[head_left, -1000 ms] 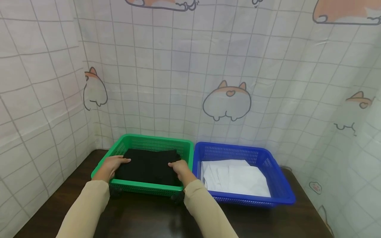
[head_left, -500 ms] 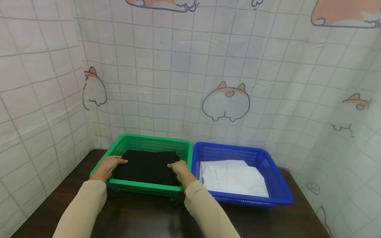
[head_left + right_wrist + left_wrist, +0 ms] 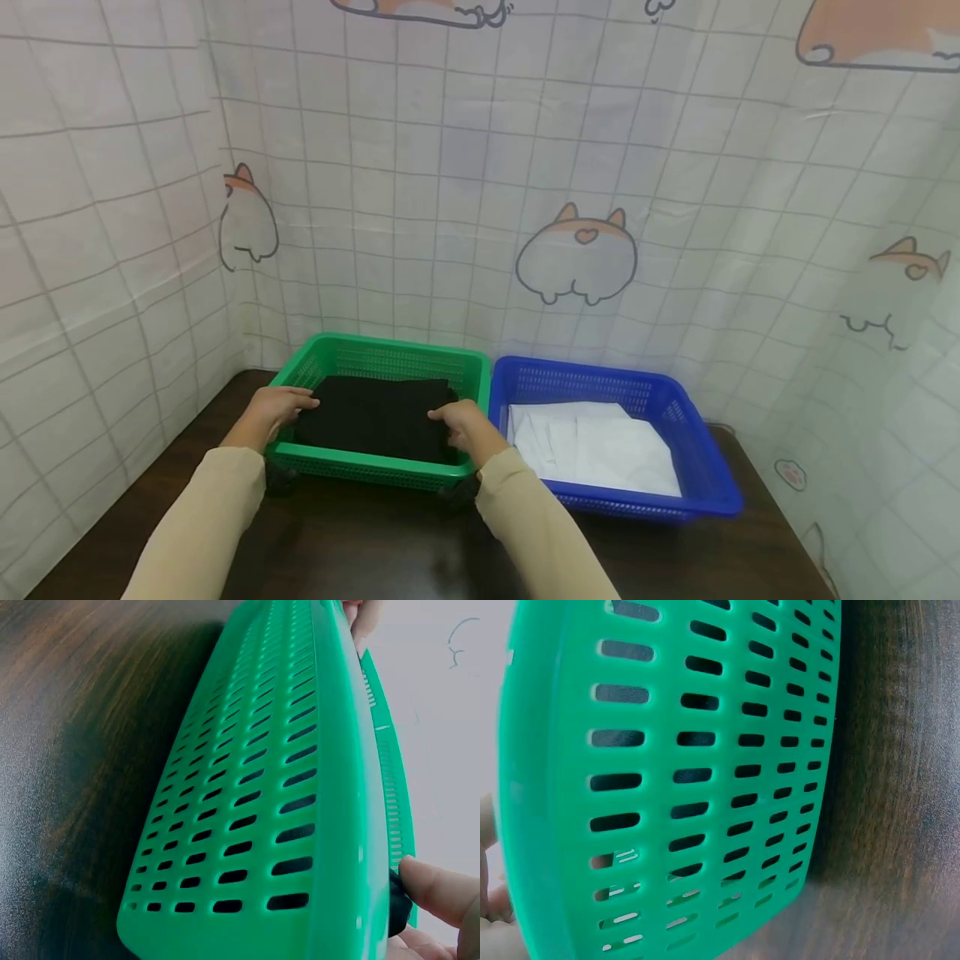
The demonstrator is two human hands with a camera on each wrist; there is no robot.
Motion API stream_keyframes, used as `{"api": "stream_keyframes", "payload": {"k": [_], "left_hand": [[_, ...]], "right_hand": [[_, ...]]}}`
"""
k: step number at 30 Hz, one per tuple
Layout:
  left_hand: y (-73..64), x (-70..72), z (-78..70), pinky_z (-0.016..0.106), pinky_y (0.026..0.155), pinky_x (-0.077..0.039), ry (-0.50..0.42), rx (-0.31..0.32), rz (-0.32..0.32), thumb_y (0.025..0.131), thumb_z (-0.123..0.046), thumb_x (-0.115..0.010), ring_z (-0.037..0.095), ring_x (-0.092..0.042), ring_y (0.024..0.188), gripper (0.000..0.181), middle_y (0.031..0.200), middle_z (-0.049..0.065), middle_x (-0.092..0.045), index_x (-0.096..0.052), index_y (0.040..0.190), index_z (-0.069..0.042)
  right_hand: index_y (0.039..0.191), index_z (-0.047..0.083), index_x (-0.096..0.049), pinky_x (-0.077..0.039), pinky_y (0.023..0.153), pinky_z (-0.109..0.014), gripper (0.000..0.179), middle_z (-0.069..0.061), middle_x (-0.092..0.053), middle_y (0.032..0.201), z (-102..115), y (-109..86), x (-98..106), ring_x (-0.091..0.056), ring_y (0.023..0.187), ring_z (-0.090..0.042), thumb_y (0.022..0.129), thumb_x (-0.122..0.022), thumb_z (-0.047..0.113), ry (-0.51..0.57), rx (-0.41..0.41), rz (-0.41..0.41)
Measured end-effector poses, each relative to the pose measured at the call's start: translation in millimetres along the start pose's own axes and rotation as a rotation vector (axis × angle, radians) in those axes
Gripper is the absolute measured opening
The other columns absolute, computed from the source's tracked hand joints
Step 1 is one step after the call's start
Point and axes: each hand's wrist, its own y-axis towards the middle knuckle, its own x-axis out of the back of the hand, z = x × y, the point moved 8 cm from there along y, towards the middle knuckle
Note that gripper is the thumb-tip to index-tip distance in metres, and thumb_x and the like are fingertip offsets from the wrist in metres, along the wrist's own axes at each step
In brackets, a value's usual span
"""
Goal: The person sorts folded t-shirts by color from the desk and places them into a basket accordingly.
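A folded black cloth lies in the green basket, its surface fairly flat. My right hand pinches the cloth's right side, thumb on top; in the right wrist view the thumb presses against a bit of black cloth just past the basket's rim. At the left side my left hand reaches over the rim, its fingertips at the cloth's left edge with fingers fairly straight. In the left wrist view the basket wall hides most of that hand, and only some fingers show.
A blue basket stands right beside the green one and holds folded white cloth. Both baskets sit on a dark wooden table. A white grid-patterned curtain with cartoon dogs surrounds the table's back and sides.
My left hand has shifted slightly left, its fingers drawing back from over the cloth to its edge. The right hand keeps its pinch. The head view has turned slightly.
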Motion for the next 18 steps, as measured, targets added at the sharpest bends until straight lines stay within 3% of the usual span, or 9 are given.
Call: {"api": "stream_keyframes", "payload": {"k": [1, 3, 5, 7, 8, 11, 18], "left_hand": [[0.1, -0.7, -0.6, 0.045, 0.107, -0.035, -0.002, -0.007, 0.000, 0.092, -0.019, -0.056, 0.041, -0.026, 0.134, 0.055, 0.148, 0.028, -0.021, -0.037, 0.138, 0.005], [0.1, -2.5, -1.7, 0.046, 0.107, -0.035, -0.001, -0.016, 0.004, 0.093, -0.018, -0.056, 0.041, -0.026, 0.134, 0.054, 0.148, 0.028, -0.021, -0.037, 0.138, 0.005], [0.2, -3.9, -2.7, 0.046, 0.106, -0.035, 0.001, -0.024, 0.008, 0.093, -0.017, -0.055, 0.042, -0.027, 0.134, 0.053, 0.148, 0.028, -0.022, -0.037, 0.138, 0.006], [0.7, -4.6, -3.3, 0.046, 0.106, -0.035, 0.002, -0.028, 0.009, 0.093, -0.017, -0.055, 0.043, -0.028, 0.133, 0.053, 0.147, 0.029, -0.023, -0.038, 0.137, 0.007], [0.7, -4.7, -3.4, 0.047, 0.107, -0.035, 0.009, -0.025, 0.010, 0.094, -0.017, -0.054, 0.043, -0.028, 0.133, 0.053, 0.147, 0.029, -0.023, -0.037, 0.138, 0.006], [0.8, -2.5, -3.4, 0.048, 0.105, -0.036, 0.035, -0.034, 0.008, 0.094, -0.016, -0.054, 0.044, -0.031, 0.131, 0.052, 0.145, 0.031, -0.026, -0.038, 0.137, 0.008], [0.0, 10.9, 1.9, 0.041, 0.091, -0.050, 0.178, -0.067, -0.046, 0.090, -0.012, -0.058, 0.040, -0.050, 0.117, 0.047, 0.134, 0.033, -0.040, -0.045, 0.130, 0.011]], "right_hand": [[0.137, -0.011, -0.035, -0.041, 0.102, -0.044, 0.061, -0.026, -0.037, 0.141, -0.5, 0.5, 1.2, -0.053, 0.105, -0.027, 0.087, -0.064, 0.010, 0.003, -0.005, 0.000], [0.137, -0.010, -0.036, -0.044, 0.099, -0.041, 0.061, -0.024, -0.042, 0.138, -1.5, 1.4, 3.7, -0.046, 0.085, -0.020, 0.087, -0.064, 0.010, 0.002, -0.012, 0.000], [0.137, -0.009, -0.036, -0.046, 0.096, -0.038, 0.061, -0.023, -0.044, 0.134, -1.7, 1.5, 6.2, -0.040, 0.078, -0.019, 0.087, -0.064, 0.010, 0.005, -0.018, 0.004], [0.138, -0.010, -0.034, -0.045, 0.098, -0.039, 0.061, -0.026, -0.043, 0.134, -1.6, 1.1, 8.2, -0.053, 0.091, -0.025, 0.087, -0.063, 0.008, 0.035, -0.023, 0.016], [0.138, -0.011, -0.033, -0.044, 0.100, -0.042, 0.062, -0.029, -0.041, 0.136, -1.3, 0.1, 9.4, -0.054, 0.105, -0.032, 0.087, -0.063, 0.008, 0.046, -0.027, 0.022], [0.138, -0.012, -0.031, -0.042, 0.101, -0.044, 0.062, -0.034, -0.036, 0.138, 1.0, -5.3, 12.5, -0.037, 0.128, -0.044, 0.088, -0.062, 0.006, 0.068, -0.023, 0.047], [0.135, -0.010, -0.038, -0.046, 0.098, -0.040, 0.049, -0.030, -0.040, 0.137, 7.9, -19.5, 21.6, -0.044, 0.125, -0.040, 0.092, -0.054, 0.006, 0.117, 0.036, 0.189]]}}
